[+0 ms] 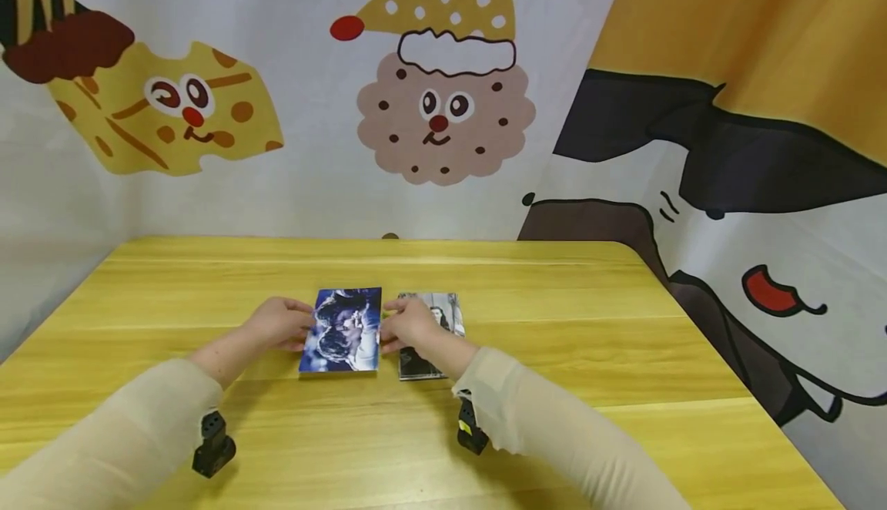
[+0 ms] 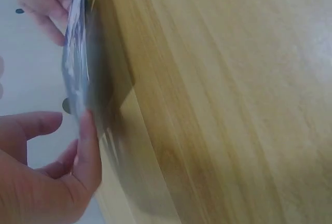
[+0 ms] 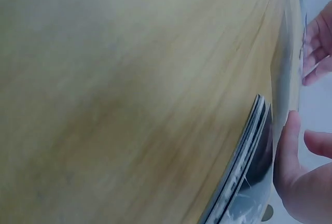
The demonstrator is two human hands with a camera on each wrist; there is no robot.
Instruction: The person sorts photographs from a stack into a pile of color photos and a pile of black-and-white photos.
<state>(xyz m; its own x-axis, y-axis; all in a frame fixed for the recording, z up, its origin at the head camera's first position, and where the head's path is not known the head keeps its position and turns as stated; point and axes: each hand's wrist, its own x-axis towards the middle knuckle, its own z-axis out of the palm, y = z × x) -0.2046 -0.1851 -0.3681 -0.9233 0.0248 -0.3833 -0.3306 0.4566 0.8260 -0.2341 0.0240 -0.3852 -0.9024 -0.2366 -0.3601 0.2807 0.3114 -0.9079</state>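
Note:
A stack of photo cards (image 1: 344,330), its top one a blue-purple picture of two dark-haired figures, is held between both hands a little over the table. Its layered edges (image 2: 78,68) show in the left wrist view, with a shadow beneath. My left hand (image 1: 280,323) holds the left edge, thumb and fingers spread around it. On the opposite edge are the fingers of my right hand (image 1: 410,325). Partly under that right hand, a second stack of black-and-white photo cards (image 1: 419,367) lies on the table; several layers show along its side (image 3: 241,167) in the right wrist view.
The wood-grain table (image 1: 589,325) extends on both sides of the cards. Behind it hangs a white curtain (image 1: 305,109) printed with cartoon food figures. Small black wrist cameras (image 1: 213,444) are strapped below both light sleeves.

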